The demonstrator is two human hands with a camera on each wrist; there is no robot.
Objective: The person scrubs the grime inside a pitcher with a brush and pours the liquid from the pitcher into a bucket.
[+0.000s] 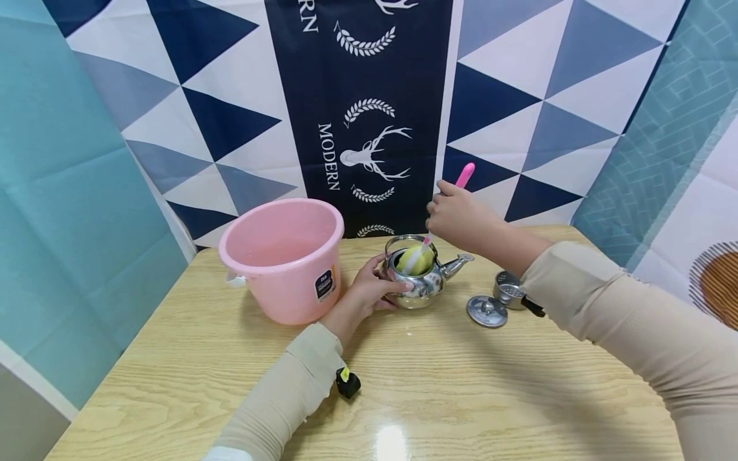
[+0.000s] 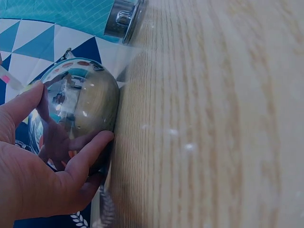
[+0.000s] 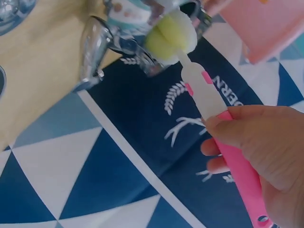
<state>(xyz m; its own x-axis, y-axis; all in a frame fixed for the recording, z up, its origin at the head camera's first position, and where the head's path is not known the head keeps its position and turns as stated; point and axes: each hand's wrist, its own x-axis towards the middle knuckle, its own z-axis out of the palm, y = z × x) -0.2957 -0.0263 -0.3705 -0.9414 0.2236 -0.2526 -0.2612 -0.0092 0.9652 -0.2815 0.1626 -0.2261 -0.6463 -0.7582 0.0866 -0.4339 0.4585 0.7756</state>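
Observation:
A shiny metal teapot (image 1: 423, 288) stands on the table, its spout pointing right and its handle raised at the back. Curled round its left side, my left hand (image 1: 375, 285) holds it, thumb and fingers (image 2: 90, 152) spread over the polished body. My right hand (image 1: 461, 214) grips the pink handle (image 3: 240, 171) of a sponge brush above the teapot. The brush's yellow-and-white sponge head (image 1: 416, 261) sits at the teapot's open mouth; how deep it reaches is hidden. In the right wrist view the sponge head (image 3: 172, 38) shows beside the teapot's rim.
A pink bucket (image 1: 280, 269) stands to the left, close to my left forearm. Right of the teapot lie its lid (image 1: 487, 311) and a small metal strainer (image 1: 510, 289), near my right sleeve. A patterned cloth (image 1: 369, 128) hangs behind the table (image 1: 432, 390).

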